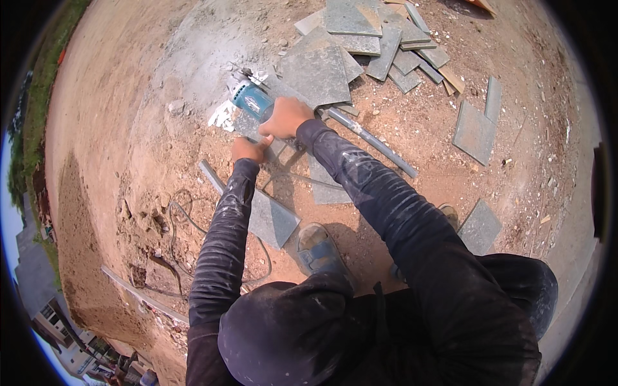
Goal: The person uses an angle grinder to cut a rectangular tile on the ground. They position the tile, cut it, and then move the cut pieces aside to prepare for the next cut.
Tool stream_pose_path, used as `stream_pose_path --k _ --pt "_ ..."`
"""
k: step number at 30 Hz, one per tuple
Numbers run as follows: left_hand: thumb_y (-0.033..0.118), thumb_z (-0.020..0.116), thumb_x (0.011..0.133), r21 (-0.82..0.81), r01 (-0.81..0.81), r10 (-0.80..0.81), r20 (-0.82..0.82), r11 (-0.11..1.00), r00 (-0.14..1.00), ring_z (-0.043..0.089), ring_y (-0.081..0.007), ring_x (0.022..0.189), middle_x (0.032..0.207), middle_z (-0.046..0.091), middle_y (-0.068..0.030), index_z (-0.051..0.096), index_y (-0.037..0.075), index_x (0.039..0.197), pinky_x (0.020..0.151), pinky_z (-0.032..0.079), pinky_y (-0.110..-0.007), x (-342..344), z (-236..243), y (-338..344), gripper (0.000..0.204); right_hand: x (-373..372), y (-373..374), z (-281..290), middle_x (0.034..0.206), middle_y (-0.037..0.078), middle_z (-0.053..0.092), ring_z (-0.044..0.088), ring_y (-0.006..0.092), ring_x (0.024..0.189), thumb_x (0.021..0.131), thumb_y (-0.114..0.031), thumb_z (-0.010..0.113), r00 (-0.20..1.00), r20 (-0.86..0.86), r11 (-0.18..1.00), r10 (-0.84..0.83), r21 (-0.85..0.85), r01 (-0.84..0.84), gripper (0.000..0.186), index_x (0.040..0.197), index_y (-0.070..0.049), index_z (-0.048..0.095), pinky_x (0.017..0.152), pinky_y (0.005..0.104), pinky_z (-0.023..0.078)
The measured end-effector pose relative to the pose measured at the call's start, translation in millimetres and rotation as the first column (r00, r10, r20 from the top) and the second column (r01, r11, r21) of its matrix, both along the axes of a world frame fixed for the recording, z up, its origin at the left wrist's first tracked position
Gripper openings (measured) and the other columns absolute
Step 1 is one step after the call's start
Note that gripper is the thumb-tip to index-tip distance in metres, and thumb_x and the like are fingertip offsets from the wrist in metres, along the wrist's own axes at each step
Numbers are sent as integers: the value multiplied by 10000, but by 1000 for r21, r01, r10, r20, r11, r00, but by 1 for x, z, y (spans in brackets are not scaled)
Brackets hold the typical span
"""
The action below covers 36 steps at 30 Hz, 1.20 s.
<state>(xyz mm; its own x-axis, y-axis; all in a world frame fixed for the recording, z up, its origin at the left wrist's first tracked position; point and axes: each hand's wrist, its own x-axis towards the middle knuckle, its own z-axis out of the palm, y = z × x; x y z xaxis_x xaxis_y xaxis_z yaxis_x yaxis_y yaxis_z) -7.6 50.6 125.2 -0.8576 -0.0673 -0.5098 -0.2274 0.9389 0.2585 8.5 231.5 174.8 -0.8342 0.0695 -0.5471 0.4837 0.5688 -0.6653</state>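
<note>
My right hand (287, 118) is wrapped around the body of a teal angle grinder (252, 100), its disc end pointing away to the upper left. Beneath the grinder lies a grey stone tile (246, 124), partly hidden by the tool and my hands. Just below and left of the right hand, my left hand (248, 150) is closed at the tile's near edge with its thumb forward; its other fingers are mostly hidden. Another grey tile (270, 215) lies on the ground between my left forearm and my shoe.
Cut grey tiles (315, 74) are heaped at the far side. A grey pipe-like bar (373, 143) lies right of my hands. A cable (172, 222) loops on the soil at left. Loose tiles (475, 133) lie to the right. Pale dust (199, 55) covers the ground beyond the grinder.
</note>
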Motion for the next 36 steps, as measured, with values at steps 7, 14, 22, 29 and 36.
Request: stream_pose_path --k 7,14,22,29,36 --pt "505 864 651 7 4 -4 -15 1000 1000 700 -326 690 731 689 -219 677 -89 748 662 532 -411 -1 -3 -4 630 -1 -1 0 1104 236 676 664 365 1035 576 -379 775 1000 3 1000 13 2 -13 615 1050 6 699 896 402 537" --pt "495 867 653 13 -2 2 -9 1000 1000 702 -316 681 725 689 -213 677 -83 744 661 536 -402 1 6 3 615 4 -2 -7 937 251 701 696 375 885 567 -393 739 995 -97 999 -31 35 35 559 925 36 719 781 395 554" --pt "478 867 664 -3 -1 1 -4 1000 1000 709 -317 716 766 696 -220 676 -91 783 678 541 -401 2 12 6 612 1 2 -1 1092 242 678 665 368 1032 572 -382 767 1000 11 1000 8 2 -8 608 1042 -1 705 894 393 537" --pt "472 864 671 11 -31 31 34 999 999 711 -324 737 791 701 -226 682 -87 800 686 541 -405 -2 2 0 602 4 3 4 1103 239 676 663 362 1035 572 -387 781 1000 17 1000 -2 3 2 605 1035 -4 711 891 392 536" --pt "481 863 668 20 -41 40 63 999 997 711 -327 755 801 706 -219 689 -78 809 695 541 -410 -6 -11 -8 602 8 4 5 1100 237 678 667 356 1031 568 -390 786 1000 17 1000 -15 -3 15 608 1028 1 712 886 391 538"
